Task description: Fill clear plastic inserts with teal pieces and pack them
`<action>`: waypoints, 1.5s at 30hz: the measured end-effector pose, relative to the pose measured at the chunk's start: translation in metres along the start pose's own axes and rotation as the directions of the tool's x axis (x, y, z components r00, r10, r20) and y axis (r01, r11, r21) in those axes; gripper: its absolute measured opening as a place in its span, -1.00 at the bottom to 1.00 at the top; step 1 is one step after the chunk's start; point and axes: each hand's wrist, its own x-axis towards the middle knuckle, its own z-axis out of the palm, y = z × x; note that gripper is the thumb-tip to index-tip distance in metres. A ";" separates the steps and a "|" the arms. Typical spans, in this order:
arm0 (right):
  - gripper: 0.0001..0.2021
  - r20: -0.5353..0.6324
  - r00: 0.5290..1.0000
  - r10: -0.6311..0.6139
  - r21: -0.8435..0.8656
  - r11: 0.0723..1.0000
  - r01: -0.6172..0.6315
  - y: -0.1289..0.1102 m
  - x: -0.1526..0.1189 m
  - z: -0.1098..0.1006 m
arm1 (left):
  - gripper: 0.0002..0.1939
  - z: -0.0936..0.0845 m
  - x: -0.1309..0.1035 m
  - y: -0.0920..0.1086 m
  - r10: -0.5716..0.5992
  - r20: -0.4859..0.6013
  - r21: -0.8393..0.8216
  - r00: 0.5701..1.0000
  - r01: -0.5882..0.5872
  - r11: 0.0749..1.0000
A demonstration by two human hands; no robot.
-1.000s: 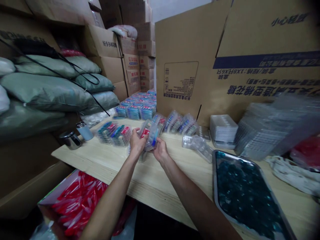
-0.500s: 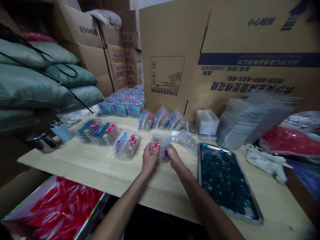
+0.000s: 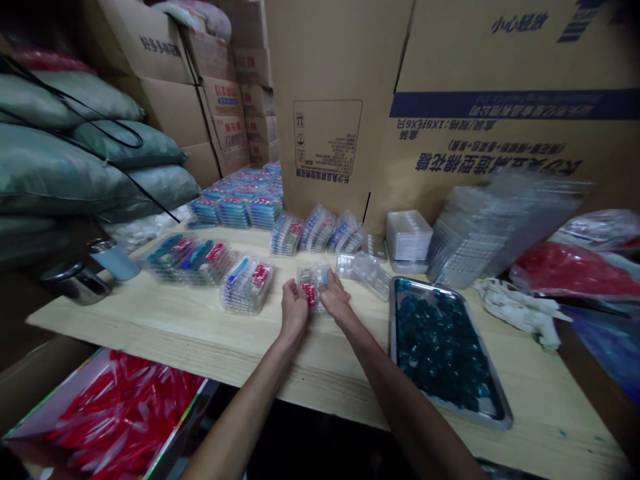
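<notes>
Left hand and right hand have shifted right of the stacked packs since a second ago. Clear plastic pack between them, mid-frame, over wood-grain table; fingertips partly hidden, grip can't be told. Cardboard cartons upper left; box of red pieces lower left, cut off.

The front of the worktop has open room for a hand to slide along. A small gap lies between the left hand and the stack of filled clear packs. The metal tray blocks the way to the right. Behind the right hand, a clear plastic tray and the big cardboard box stop a straight push back.
</notes>
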 end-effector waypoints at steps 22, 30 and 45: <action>-0.57 -0.378 0.857 -0.350 -0.144 0.937 0.320 0.070 -0.089 -0.112 | -0.43 0.004 -0.057 0.013 0.287 0.614 0.621 0.735 -0.674 0.399; -0.44 0.099 0.962 -0.255 -0.582 0.769 0.264 0.067 -0.140 -0.012 | -0.39 -0.012 0.004 0.002 0.262 0.602 0.721 0.755 -0.654 0.227; -0.51 0.029 0.957 -0.290 -0.502 0.823 0.265 0.094 -0.111 -0.078 | -0.33 -0.007 0.005 0.023 0.241 0.627 0.719 0.741 -0.670 0.186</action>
